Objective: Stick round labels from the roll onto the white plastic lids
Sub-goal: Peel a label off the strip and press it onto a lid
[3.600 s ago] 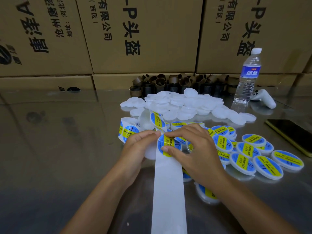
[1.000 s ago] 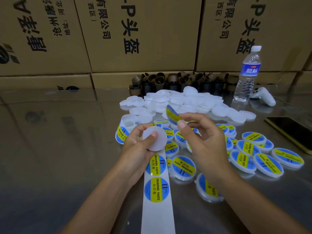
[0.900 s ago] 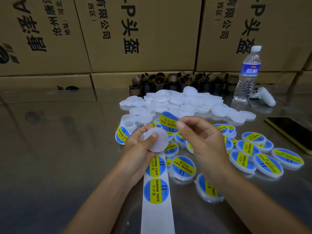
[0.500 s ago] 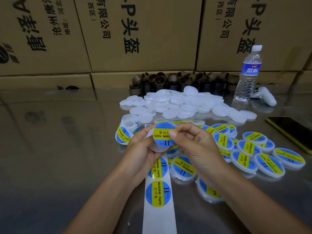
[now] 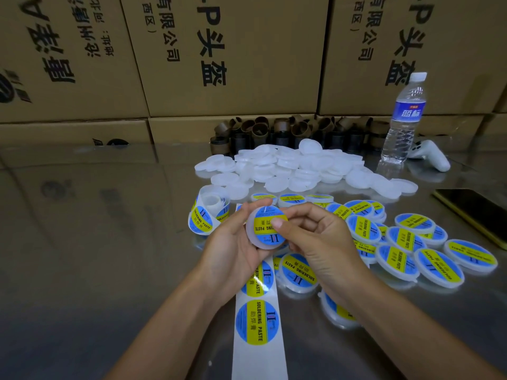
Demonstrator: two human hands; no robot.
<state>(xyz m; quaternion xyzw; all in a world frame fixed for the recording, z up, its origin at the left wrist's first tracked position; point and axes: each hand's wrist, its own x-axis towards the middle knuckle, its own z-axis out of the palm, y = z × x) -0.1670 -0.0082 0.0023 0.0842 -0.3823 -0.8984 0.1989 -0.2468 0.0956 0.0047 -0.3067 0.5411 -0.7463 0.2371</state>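
Note:
My left hand (image 5: 233, 248) grips a white plastic lid (image 5: 253, 237) by its rim, held up over the table. A blue and yellow round label (image 5: 267, 223) lies on the lid's face. My right hand (image 5: 321, 242) curls round the lid's right side, its thumb pressing on the label. The label roll (image 5: 204, 215) stands to the left, and its white backing strip (image 5: 259, 325) with two labels runs toward me. A heap of bare white lids (image 5: 288, 168) lies behind. Several labelled lids (image 5: 406, 242) spread out to the right.
Brown cardboard cores (image 5: 288, 130) line the back under stacked cartons (image 5: 219, 56). A water bottle (image 5: 403, 119), a white controller (image 5: 430, 157) and a phone (image 5: 477, 212) sit at the right. The reflective table (image 5: 96, 242) stretches to the left.
My right hand brought the peeled label down onto the lid in my left hand. The thumb now presses on it, where earlier the label hung in the air.

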